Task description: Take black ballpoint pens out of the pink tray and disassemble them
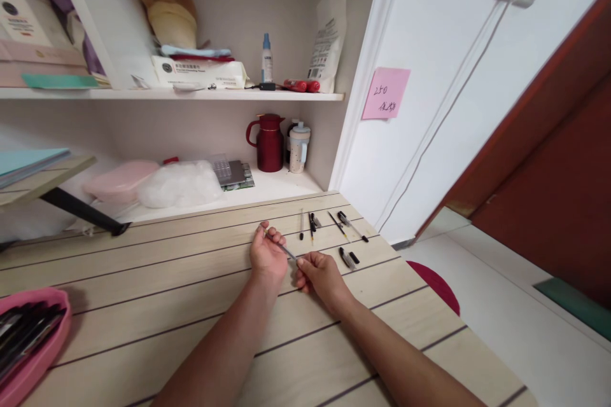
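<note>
Forearms reach in from 6 o'clock over the wooden table (143, 305). Left hand (267, 259) and right hand (321, 273) each pinch one end of a pen (285, 249) — held just above the boards, with loose pen parts (346, 259) at 1 o'clock.

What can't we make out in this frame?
Head view only.
pen, held between left hand and right hand: partly covered by fingers, too thin to tell its parts.
pink tray: cut off by the left edge; dark contents blurred.
loose pen parts: too small to tell caps from barrels.
pink note: writing too small to read.
</note>
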